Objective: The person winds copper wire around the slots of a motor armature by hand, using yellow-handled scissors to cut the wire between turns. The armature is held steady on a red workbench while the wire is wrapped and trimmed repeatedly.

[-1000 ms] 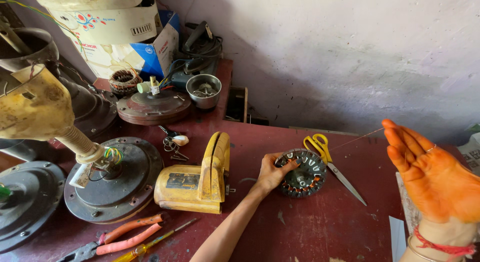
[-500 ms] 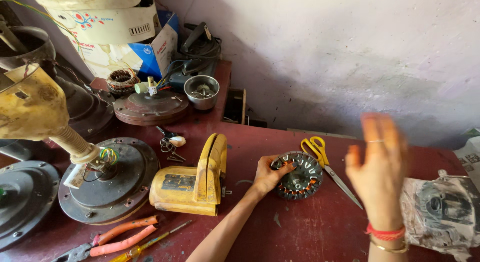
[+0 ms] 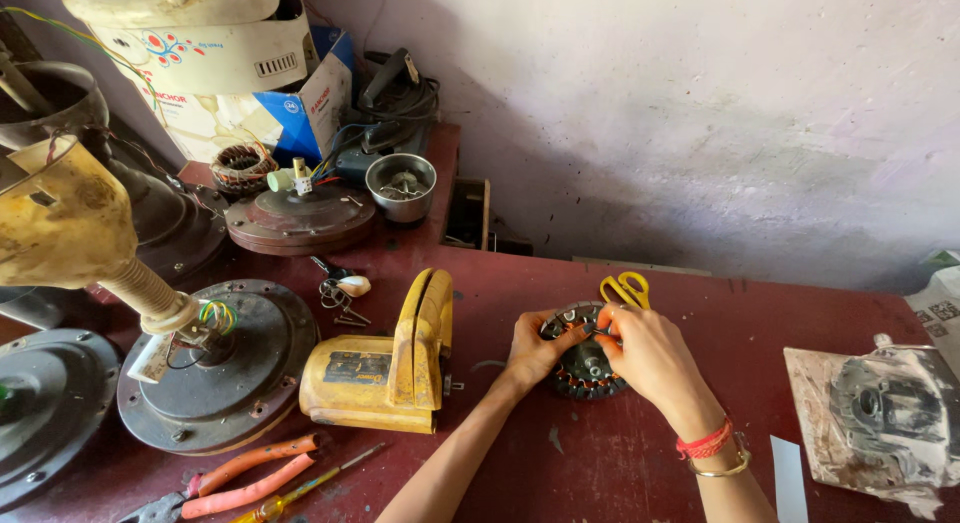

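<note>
Nearest to me, at the front edge of the red table point(image 3: 620, 463), orange-handled pliers point(image 3: 240, 480) are lying beside a yellow-handled screwdriver point(image 3: 300, 491). My two forearms are reaching out over the table from there, the right one wearing a red thread and a metal bangle point(image 3: 715, 453) at the wrist.

Both of my hands are meeting on the round motor stator point(image 3: 585, 368), which is lying flat on the table, right of the middle. My left hand point(image 3: 532, 348) is gripping its left rim, fingers curled around the edge and thumb on top. My right hand point(image 3: 645, 353) is resting over its upper right part with the fingers bent and pinching down at the windings; I cannot tell whether anything small is caught between the fingertips.

Just left of my left hand a yellow boxy tool with an upright handle point(image 3: 385, 368) is sitting. Further left a dark round fan motor housing point(image 3: 215, 373) is lying with coloured wires coming out of its middle, and a yellowed fan body point(image 3: 65, 218) is leaning over it. At the far right a grey metal casing point(image 3: 890, 413) is resting on a sheet of paper.

Just behind the stator, yellow-handled scissors point(image 3: 625, 288) are lying, touching its far edge. Beyond them, towards the wall, a brown round motor cover point(image 3: 300, 218), a small steel bowl point(image 3: 400, 188), a copper coil point(image 3: 242, 166) and a cardboard box point(image 3: 300, 103) are standing.
</note>
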